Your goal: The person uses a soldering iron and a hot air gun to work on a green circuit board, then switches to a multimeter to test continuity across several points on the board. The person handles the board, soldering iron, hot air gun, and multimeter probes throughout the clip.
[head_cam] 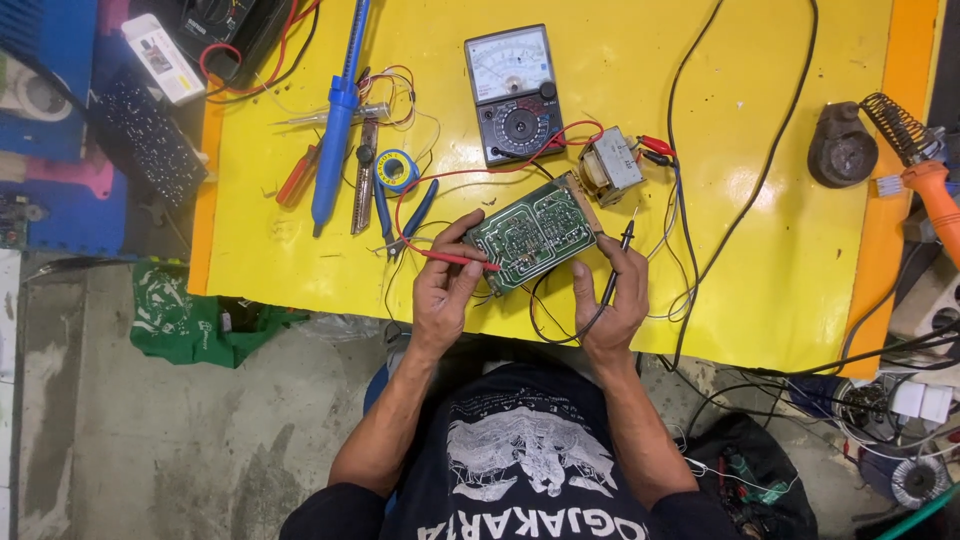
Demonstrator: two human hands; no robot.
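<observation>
- Fingers of the left hand (441, 290) close around the red probe (455, 259), pinching its shaft so that the tip lies on the near left edge of the green circuit board (532, 233).
- Fingers of the right hand (611, 293) curl around the black probe (617, 262), which stands nearly upright with its tip just off the board's right end.
- Between the two hands the green circuit board lies tilted, its right end farther from the person than its left; the left thumb touches its near left corner, and the right thumb rests just near its near right edge.
- Both probes' leads run back across the yellow table (760, 120); the red lead loops toward the analogue multimeter (513, 94), which lies just beyond the board.
- Right of the multimeter sits a small transformer (610, 166), touching the board's far right corner, with red and black clips (655, 151) on its right side.
- Left of the board lie blue-handled pliers (404, 218), a roll of tape (397, 168) and a long blue desoldering pump (337, 120).
- Far right, an orange-handled soldering iron (937, 197) rests in its coil stand (893, 125).
</observation>
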